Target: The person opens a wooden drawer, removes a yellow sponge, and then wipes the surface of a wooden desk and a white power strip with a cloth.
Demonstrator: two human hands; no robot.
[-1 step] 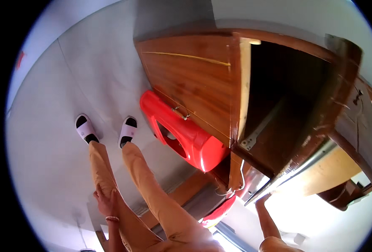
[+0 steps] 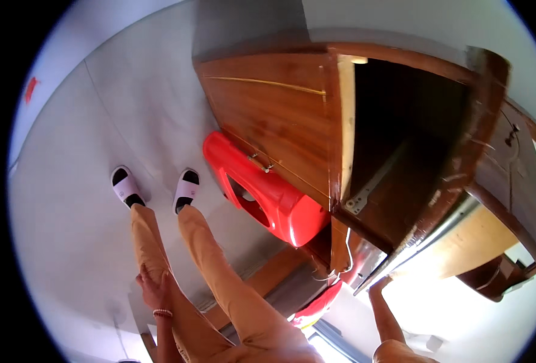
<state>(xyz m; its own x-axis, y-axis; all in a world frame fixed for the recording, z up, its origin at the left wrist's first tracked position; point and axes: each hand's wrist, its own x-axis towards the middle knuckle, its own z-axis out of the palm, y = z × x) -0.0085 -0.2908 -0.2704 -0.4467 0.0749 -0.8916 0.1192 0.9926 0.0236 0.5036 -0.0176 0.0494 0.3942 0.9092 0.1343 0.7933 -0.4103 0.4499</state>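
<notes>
My left hand (image 2: pixel 153 292), with a beaded bracelet at its wrist, lies on my left leg over the tan trousers (image 2: pixel 147 239). Its fingers are spread over the cloth. On the right, my right hand (image 2: pixel 381 285) grips the lower edge of a wooden drawer (image 2: pixel 464 242) with a metal slide rail along its side. Some of those fingers are hidden behind the edge. The drawer stands tilted beside the dark opening of a brown wooden cabinet (image 2: pixel 274 109). Inside that opening, a pale slide rail (image 2: pixel 359 204) is fixed to the wall.
A red plastic piece with a cut-out (image 2: pixel 280 209) sits against the cabinet front, below a small metal handle (image 2: pixel 260 163). My feet, in pink slippers (image 2: pixel 186 190), stand on the grey floor (image 2: pixel 86 236). A white cable (image 2: pixel 350 254) hangs beneath the cabinet.
The drawer's brown edge and the cabinet appear slightly farther left, while the view has shifted a little. Both hands keep their places.
</notes>
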